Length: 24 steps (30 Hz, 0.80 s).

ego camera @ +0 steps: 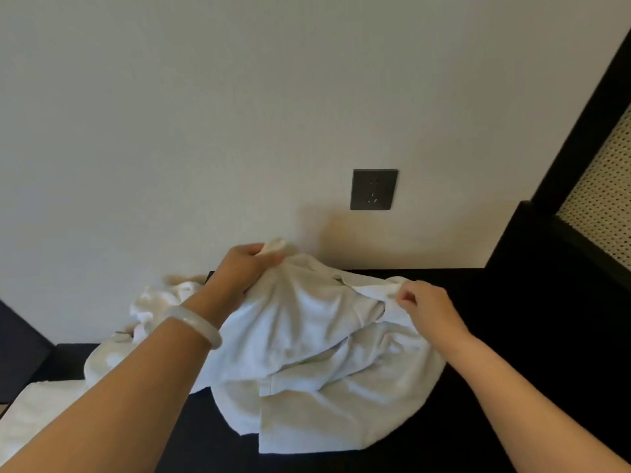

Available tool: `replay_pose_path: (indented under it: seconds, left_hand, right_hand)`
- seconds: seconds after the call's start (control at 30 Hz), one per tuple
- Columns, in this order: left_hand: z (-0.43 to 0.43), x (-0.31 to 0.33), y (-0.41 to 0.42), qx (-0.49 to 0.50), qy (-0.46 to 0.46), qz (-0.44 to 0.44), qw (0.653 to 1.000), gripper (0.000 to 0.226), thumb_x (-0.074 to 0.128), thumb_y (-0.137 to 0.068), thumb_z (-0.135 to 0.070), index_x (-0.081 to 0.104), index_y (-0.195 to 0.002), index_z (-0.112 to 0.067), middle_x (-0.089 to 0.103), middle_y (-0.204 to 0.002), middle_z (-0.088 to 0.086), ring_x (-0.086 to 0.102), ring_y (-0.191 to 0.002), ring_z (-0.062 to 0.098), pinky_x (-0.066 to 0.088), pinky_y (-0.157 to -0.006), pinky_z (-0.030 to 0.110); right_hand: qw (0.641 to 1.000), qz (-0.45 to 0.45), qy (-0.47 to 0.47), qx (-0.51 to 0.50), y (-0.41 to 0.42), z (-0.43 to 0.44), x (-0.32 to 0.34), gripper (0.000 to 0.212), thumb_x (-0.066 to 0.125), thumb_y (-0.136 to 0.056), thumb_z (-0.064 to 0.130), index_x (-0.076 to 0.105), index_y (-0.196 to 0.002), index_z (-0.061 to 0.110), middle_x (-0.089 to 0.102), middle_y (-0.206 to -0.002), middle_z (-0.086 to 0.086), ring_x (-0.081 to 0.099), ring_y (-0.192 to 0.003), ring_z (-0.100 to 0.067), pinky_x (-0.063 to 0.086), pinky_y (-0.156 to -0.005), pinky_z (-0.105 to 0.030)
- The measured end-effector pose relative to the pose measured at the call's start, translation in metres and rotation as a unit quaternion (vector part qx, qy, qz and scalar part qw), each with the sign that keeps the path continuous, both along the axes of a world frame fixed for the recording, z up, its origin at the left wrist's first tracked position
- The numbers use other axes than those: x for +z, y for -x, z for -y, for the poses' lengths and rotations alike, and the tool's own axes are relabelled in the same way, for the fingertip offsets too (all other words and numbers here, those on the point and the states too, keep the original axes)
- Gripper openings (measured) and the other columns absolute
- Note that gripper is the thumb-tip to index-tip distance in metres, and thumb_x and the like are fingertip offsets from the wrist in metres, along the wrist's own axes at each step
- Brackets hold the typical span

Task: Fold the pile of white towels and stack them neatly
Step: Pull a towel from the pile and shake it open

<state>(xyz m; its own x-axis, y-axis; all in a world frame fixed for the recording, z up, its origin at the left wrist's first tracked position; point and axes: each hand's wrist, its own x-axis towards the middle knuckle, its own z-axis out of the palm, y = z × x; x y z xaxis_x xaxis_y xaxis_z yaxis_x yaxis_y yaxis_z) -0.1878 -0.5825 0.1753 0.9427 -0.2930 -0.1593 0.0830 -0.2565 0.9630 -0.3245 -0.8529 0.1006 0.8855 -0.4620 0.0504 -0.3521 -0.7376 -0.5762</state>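
I have one white towel (317,339) lifted off the dark surface (495,336), its lower part bunched and draped near me. My left hand (244,268) grips a corner of it, fingers curled round the cloth, raised toward the far wall (205,114). My right hand (421,302) pinches its edge further right and lower. The rest of the pile (153,302) lies crumpled to the left, behind my left forearm, and something flat and white (37,411) sits at the near left, perhaps a towel already folded. I judge this to be the step of finding corners and opening the towel out. Next I should spread my hands apart, pull the edge taut, and lay it flat before folding.
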Motion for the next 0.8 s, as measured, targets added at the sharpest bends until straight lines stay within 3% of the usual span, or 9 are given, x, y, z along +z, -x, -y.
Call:
replay_pose_path:
  seconds: [0.07,0.17,0.23,0.37,0.5,0.63,0.67,0.73,0.8]
  left_hand:
    - [0.020,0.015,0.003,-0.014,0.020,0.028,0.999,0.019,0.073,-0.088,-0.023,0.075,-0.101,-0.010,0.075,-0.098,0.012,0.071,-0.079,0.017,0.059,-0.066,0.027]
    - [0.029,0.011,-0.002,0.001,-0.024,0.068,0.997,0.015,0.073,-0.088,-0.028,0.076,-0.094,-0.016,0.074,-0.099,0.012,0.070,-0.088,0.024,0.057,-0.081,0.039]
    - [0.023,-0.002,-0.005,0.017,-0.072,0.079,0.994,0.015,0.075,-0.086,-0.031,0.076,-0.092,-0.018,0.074,-0.094,0.010,0.069,-0.093,0.028,0.055,-0.084,0.044]
    - [-0.001,-0.026,-0.005,0.025,-0.101,0.063,0.993,0.018,0.075,-0.085,-0.030,0.075,-0.100,-0.019,0.073,-0.093,0.003,0.068,-0.094,0.023,0.055,-0.080,0.036]
    - [-0.022,-0.012,-0.014,0.075,-0.069,0.101,0.990,0.020,0.074,-0.086,-0.032,0.075,-0.102,-0.022,0.073,-0.088,-0.003,0.068,-0.088,0.020,0.052,-0.075,0.032]
    - [-0.030,0.019,-0.023,0.114,-0.046,0.220,0.968,0.005,0.070,-0.088,-0.030,0.072,-0.093,-0.028,0.068,-0.079,-0.013,0.061,-0.075,0.003,0.044,-0.063,0.019]
    - [-0.029,0.022,-0.023,0.106,-0.072,0.250,0.960,0.004,0.068,-0.090,-0.029,0.071,-0.093,-0.027,0.066,-0.078,-0.013,0.059,-0.074,0.003,0.041,-0.061,0.015]
    - [-0.028,0.012,-0.024,0.076,-0.157,0.270,0.947,0.015,0.066,-0.092,-0.029,0.069,-0.101,-0.018,0.068,-0.086,-0.001,0.063,-0.084,0.019,0.043,-0.067,0.019]
    - [-0.033,-0.017,-0.029,0.011,-0.280,0.238,0.930,0.035,0.067,-0.091,-0.034,0.065,-0.116,-0.011,0.066,-0.105,0.014,0.062,-0.102,0.035,0.044,-0.081,0.034]
  right_hand:
    - [0.999,-0.034,-0.026,0.012,-0.005,-0.007,-0.004,0.012,0.054,-0.098,0.015,0.062,-0.106,0.016,0.062,-0.096,0.000,0.059,-0.083,-0.017,0.052,-0.074,-0.034]
    - [0.992,-0.097,-0.057,-0.052,-0.014,-0.021,-0.021,0.048,0.053,-0.100,0.029,0.036,-0.141,0.011,0.053,-0.091,0.002,0.052,-0.073,-0.013,0.038,-0.054,-0.026]
    - [0.986,-0.120,-0.062,-0.099,-0.016,-0.023,-0.032,0.041,0.054,-0.100,0.034,0.044,-0.131,0.009,0.055,-0.093,0.000,0.051,-0.071,-0.013,0.041,-0.055,-0.027]
    - [0.988,-0.104,-0.046,-0.107,-0.014,-0.017,-0.034,0.015,0.059,-0.098,0.020,0.060,-0.084,0.014,0.061,-0.080,-0.002,0.057,-0.071,-0.017,0.049,-0.066,-0.031]
    - [0.963,0.114,-0.201,-0.139,-0.019,0.016,0.024,0.020,0.062,-0.095,0.010,0.064,-0.076,0.013,0.063,-0.056,-0.001,0.060,-0.058,-0.022,0.052,-0.072,-0.037]
    - [0.912,0.261,-0.282,-0.145,-0.041,0.038,0.101,0.018,0.060,-0.094,0.000,0.063,-0.080,0.011,0.063,-0.071,-0.007,0.063,-0.052,-0.010,0.056,-0.063,-0.025]
    - [0.910,0.245,-0.311,-0.124,-0.046,0.038,0.106,0.012,0.063,-0.092,-0.004,0.065,-0.090,0.007,0.064,-0.079,-0.008,0.067,-0.058,-0.010,0.058,-0.066,-0.024]
    - [0.947,0.137,-0.265,-0.115,-0.050,0.030,0.097,0.033,0.069,-0.084,-0.009,0.063,-0.115,0.003,0.066,-0.094,-0.011,0.068,-0.080,-0.021,0.059,-0.083,-0.036]
    - [0.980,0.012,-0.160,-0.120,-0.040,0.002,0.069,0.026,0.065,-0.084,-0.005,0.064,-0.109,0.001,0.067,-0.091,-0.012,0.064,-0.084,-0.024,0.055,-0.081,-0.033]
